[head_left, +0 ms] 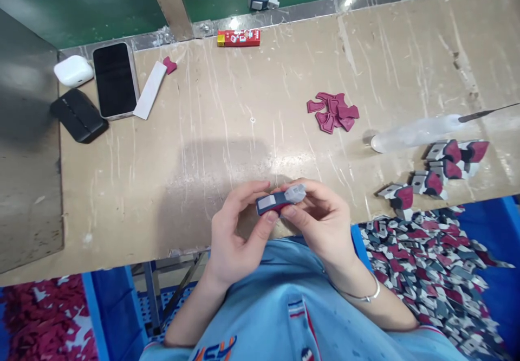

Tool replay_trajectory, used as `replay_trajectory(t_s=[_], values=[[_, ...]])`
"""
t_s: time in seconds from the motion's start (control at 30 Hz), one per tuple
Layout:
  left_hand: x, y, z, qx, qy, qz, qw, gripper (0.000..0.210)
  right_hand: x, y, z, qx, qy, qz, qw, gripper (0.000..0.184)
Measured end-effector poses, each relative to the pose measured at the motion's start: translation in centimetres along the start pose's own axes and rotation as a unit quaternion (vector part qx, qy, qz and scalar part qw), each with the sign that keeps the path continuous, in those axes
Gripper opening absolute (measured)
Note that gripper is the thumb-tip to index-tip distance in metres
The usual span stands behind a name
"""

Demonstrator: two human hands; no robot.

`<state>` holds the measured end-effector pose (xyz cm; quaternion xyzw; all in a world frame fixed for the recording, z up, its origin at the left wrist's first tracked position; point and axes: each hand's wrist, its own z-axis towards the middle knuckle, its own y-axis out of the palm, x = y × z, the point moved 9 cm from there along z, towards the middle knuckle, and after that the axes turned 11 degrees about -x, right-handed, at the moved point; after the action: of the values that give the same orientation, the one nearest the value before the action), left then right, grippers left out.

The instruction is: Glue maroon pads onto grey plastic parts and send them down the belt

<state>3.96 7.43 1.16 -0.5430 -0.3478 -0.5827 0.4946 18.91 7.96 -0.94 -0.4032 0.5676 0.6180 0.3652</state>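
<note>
A small grey, dark blue and maroon plastic part [273, 201] is held over the front of the table, between my two hands. My left hand [239, 231] pinches its left end, thumb in front and fingers behind. At its pale grey right end, my right hand [323, 217] grips with thumb and fingers. Fingertips cover some of the part's underside and back. Beyond my hands, to the right, lies a loose pile of flat maroon pieces [333, 111]. Several similar plastic parts with maroon sides [434, 183] stand near the table's right front edge.
A clear bottle with a thin tip [418, 132] lies at the right. Along the back are a red box [239, 38], a phone [116, 81], a white case [73, 71] and a black device [79, 116]. Blue bins below hold maroon pieces [44, 317] and many parts [436, 279].
</note>
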Motion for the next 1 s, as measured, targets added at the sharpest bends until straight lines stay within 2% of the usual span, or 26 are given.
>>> replay_trajectory(t_s=[0.1,0.2,0.27,0.37,0.43,0.5,0.57,0.67,0.73,0.8,0.87,1.0], values=[[0.2,-0.5,-0.3,0.033,0.019,-0.007,0.999,0.029,-0.1,0.2,0.2,-0.032,0.018,-0.034,0.999,0.018],[-0.6,-0.7,-0.3,0.031,-0.022,-0.066,0.997,0.024,-0.2,0.4,0.5,-0.072,0.007,-0.065,0.995,0.022],[-1.7,-0.1,0.1,-0.01,-0.083,-0.165,0.983,0.025,-0.5,0.8,0.8,-0.116,-0.018,-0.077,0.99,0.025],[-2.7,1.8,0.3,-0.097,-0.178,-0.311,0.929,0.041,-1.1,1.5,1.1,-0.173,-0.069,-0.092,0.978,0.025],[-2.9,2.7,0.3,-0.131,-0.217,-0.348,0.903,0.046,-1.4,1.5,1.3,-0.179,-0.094,-0.104,0.974,0.024],[-2.9,2.9,0.2,-0.136,-0.221,-0.343,0.903,0.045,-1.7,1.2,1.4,-0.164,-0.112,-0.116,0.973,0.024],[-2.3,2.5,0.3,-0.134,-0.182,-0.301,0.927,0.053,-2.1,0.9,1.4,-0.148,-0.125,-0.126,0.973,0.027],[-1.0,1.4,0.3,-0.124,-0.106,-0.152,0.975,0.07,-2.9,0.6,1.4,-0.13,-0.139,-0.149,0.97,0.028],[-0.2,0.6,0.4,-0.098,-0.063,-0.047,0.992,0.061,-3.7,0.7,1.3,-0.134,-0.159,-0.187,0.96,0.027],[0.6,0.1,0.6,-0.073,-0.017,0.005,0.997,0.042,-4.4,1.0,1.2,-0.151,-0.185,-0.229,0.944,0.024],[1.2,0.1,0.8,-0.061,0.028,0.015,0.998,0.028,-4.8,1.3,1.0,-0.167,-0.202,-0.258,0.93,0.02],[1.7,0.1,1.1,-0.038,0.092,0.038,0.994,0.025,-4.8,1.2,0.7,-0.176,-0.218,-0.261,0.924,0.019]])
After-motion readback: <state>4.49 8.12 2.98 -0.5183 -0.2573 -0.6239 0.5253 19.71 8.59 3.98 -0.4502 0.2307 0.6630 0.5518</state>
